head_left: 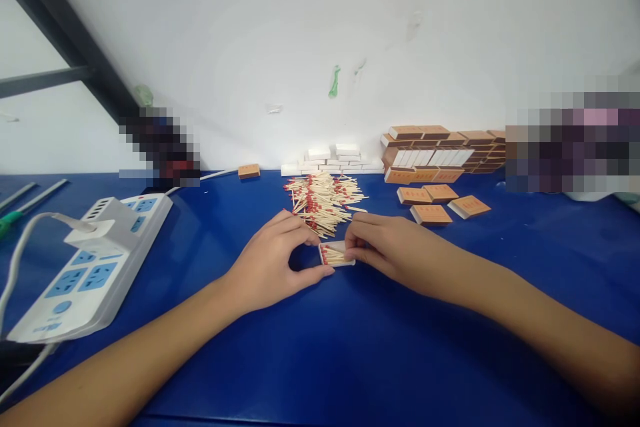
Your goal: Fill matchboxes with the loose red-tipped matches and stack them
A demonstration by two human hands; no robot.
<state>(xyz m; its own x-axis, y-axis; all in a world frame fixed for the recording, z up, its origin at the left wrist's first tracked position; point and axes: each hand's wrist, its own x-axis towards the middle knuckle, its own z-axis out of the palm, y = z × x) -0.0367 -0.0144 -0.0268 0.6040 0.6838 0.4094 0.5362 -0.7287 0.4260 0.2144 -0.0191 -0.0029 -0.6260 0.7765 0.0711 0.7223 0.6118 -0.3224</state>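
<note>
A small white matchbox tray (337, 264) lies on the blue table, with red-tipped matches (333, 255) inside it. My left hand (273, 260) steadies the tray's left end between thumb and forefinger. At the tray's right end, my right hand (383, 247) is closed in a pinch over the plain ends of the matches; its fingertips hide that corner. Just behind the tray, close to both hands, spreads a loose pile of matches (323, 203), most with red heads pointing left.
White matchbox trays (333, 163) are stacked along the wall. Orange-brown matchboxes (445, 140) form a taller stack to their right, with several loose ones (431, 215) in front. One matchbox (249, 171) lies back left. A power strip (95, 273) with cables occupies the left side.
</note>
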